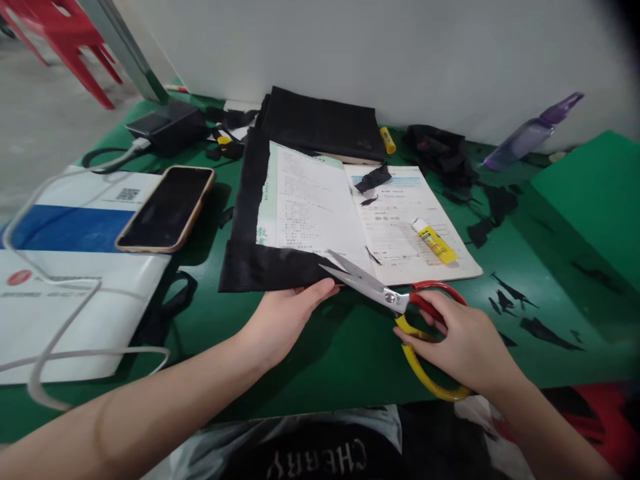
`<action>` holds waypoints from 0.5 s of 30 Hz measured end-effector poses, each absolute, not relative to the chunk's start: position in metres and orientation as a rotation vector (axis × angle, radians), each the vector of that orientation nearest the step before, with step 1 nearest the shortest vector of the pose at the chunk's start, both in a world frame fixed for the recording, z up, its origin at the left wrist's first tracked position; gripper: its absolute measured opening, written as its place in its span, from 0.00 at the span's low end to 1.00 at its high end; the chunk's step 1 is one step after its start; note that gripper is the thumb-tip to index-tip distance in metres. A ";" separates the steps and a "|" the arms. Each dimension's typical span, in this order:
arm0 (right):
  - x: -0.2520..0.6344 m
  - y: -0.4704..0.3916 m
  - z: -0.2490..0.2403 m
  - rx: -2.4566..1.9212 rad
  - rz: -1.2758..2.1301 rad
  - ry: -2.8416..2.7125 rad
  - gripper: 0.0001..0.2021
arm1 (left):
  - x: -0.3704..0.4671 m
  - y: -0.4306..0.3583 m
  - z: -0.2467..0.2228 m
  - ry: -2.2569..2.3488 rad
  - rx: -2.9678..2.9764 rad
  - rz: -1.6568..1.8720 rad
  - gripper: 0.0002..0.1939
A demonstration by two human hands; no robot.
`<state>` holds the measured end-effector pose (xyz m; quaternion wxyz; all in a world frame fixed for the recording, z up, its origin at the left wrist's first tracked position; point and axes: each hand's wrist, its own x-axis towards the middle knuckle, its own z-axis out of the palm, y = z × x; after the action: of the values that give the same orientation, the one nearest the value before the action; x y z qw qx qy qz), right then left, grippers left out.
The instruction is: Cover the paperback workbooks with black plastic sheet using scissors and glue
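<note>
My left hand pinches the lower edge of the black cloth, which is folded over the left and bottom edges of an open book. My right hand holds scissors with red and yellow handles. Their blades are parted and point left, with the tips at the cloth's right end near my left thumb. On the book's right page lie a yellow glue stick and a black cloth scrap.
A phone lies on a white and blue bag at left, beside a black box with a cable. Behind the book is a black-covered book. A purple bottle and cloth scraps are at right.
</note>
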<state>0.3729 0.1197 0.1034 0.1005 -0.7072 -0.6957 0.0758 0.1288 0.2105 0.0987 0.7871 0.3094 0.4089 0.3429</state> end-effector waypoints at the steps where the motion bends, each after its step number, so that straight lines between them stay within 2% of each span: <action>1: 0.373 0.119 0.103 -2.090 0.219 -2.056 0.22 | 0.129 0.210 0.099 0.885 0.664 0.739 0.17; 4: 0.372 0.119 0.103 -2.089 0.209 -2.062 0.22 | 0.129 0.210 0.100 0.892 0.648 0.739 0.16; 15: 0.371 0.123 0.103 -2.009 0.194 -2.155 0.19 | 0.127 0.210 0.097 0.828 0.680 0.742 0.23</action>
<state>0.3707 0.1233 0.1026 0.0943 -0.6774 -0.7266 0.0654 0.1265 0.2103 0.0966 0.7951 0.3163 0.3853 0.3455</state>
